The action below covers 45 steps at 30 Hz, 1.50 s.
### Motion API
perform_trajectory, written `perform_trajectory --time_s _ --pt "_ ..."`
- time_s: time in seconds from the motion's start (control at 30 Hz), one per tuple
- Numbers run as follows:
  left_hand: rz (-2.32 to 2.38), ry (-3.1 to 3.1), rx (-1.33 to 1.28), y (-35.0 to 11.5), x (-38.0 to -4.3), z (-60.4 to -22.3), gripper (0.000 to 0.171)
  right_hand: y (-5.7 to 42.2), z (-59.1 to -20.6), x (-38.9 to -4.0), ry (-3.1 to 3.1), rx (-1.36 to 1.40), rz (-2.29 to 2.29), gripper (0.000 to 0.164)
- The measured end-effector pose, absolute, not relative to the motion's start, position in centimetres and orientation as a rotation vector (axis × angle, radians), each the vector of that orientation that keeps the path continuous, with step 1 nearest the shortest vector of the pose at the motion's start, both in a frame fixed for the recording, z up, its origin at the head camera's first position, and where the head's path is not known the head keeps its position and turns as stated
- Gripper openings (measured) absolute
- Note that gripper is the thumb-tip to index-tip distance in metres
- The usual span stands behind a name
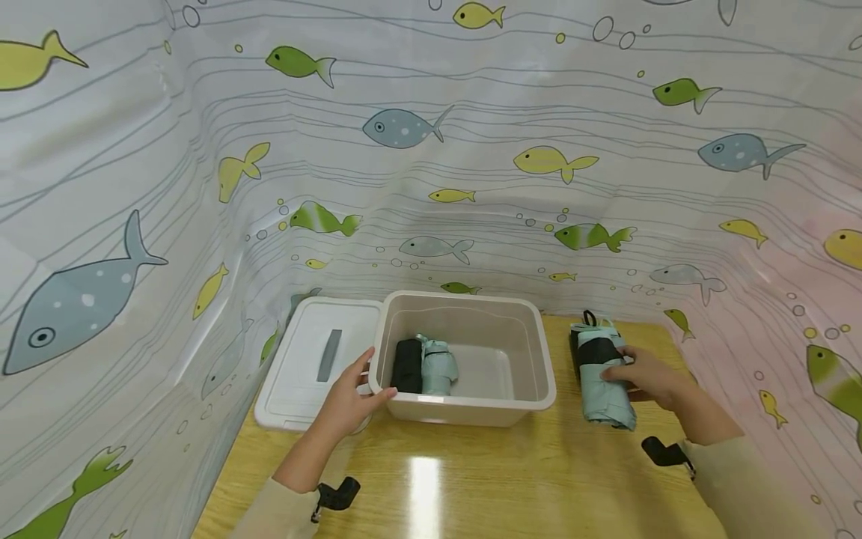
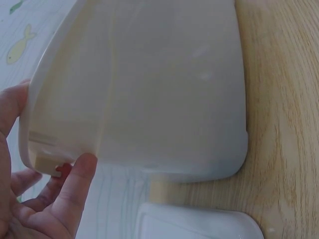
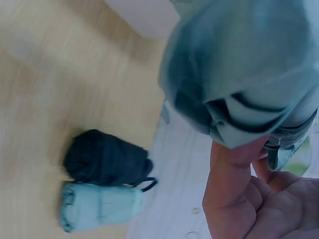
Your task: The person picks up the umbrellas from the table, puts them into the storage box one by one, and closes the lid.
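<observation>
My left hand (image 1: pixel 353 397) grips the left end of a beige plastic storage bin (image 1: pixel 465 413), its fingers round the rim in the left wrist view. Inside the bin, at its left end, a black folding umbrella (image 1: pixel 407 367) lies beside a light teal one (image 1: pixel 438 368). To the right of the bin, my right hand (image 1: pixel 649 378) holds another light teal folding umbrella (image 1: pixel 602 393), rolled up. In the right wrist view, this umbrella is above the table, near a black umbrella (image 3: pixel 107 157) and a teal umbrella (image 3: pixel 99 204) lying side by side.
A white lid (image 1: pixel 286 374) with a grey handle lies left of the bin, partly behind it. The wooden table (image 1: pixel 498 479) is bounded at the back and sides by a fish-patterned sheet (image 1: pixel 498 224). Each wrist carries a small black camera.
</observation>
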<state>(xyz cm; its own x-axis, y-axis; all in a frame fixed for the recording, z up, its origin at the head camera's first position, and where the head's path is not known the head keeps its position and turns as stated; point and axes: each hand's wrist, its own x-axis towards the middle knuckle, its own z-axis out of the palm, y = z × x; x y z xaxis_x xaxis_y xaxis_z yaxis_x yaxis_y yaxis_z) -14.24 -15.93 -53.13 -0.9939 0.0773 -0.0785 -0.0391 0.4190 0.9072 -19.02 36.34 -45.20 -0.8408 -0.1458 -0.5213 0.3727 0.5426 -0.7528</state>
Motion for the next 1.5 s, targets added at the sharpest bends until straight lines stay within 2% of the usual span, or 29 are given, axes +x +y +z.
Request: perform_trajectory --time_s 0.6,0.7,0.93,1.1,1.23,1.43,1.5 --pt "1.617 2.558 0.044 -15.8 -14.1 -53.2 0.098 31.6 -39.9 -23.0 2.146 0.016 -1.216 0.104" --pt "1.609 2.565 0.029 -15.8 -14.1 -53.1 0.098 30.4 -40.0 -23.7 2.139 0.016 -1.202 0.105" --pt "1.595 2.574 0.020 -15.7 -14.2 -53.1 0.093 26.9 -41.2 -25.1 2.095 0.015 -1.193 0.093" --pt "1.611 2.564 0.021 -15.6 -14.2 -53.3 0.094 24.4 -42.2 -26.2 2.085 0.003 -1.144 0.098" --pt "1.610 2.565 0.023 -15.7 -14.3 -53.4 0.096 22.6 -42.8 -27.0 2.108 0.007 -1.077 0.094" --pt "1.613 2.565 0.036 -15.8 -14.4 -53.4 0.099 19.7 -43.3 -27.9 2.112 0.034 -1.030 0.068" --pt "1.617 2.563 0.039 -15.8 -14.4 -53.4 0.099 18.9 -43.7 -28.3 2.107 0.050 -1.026 0.072"
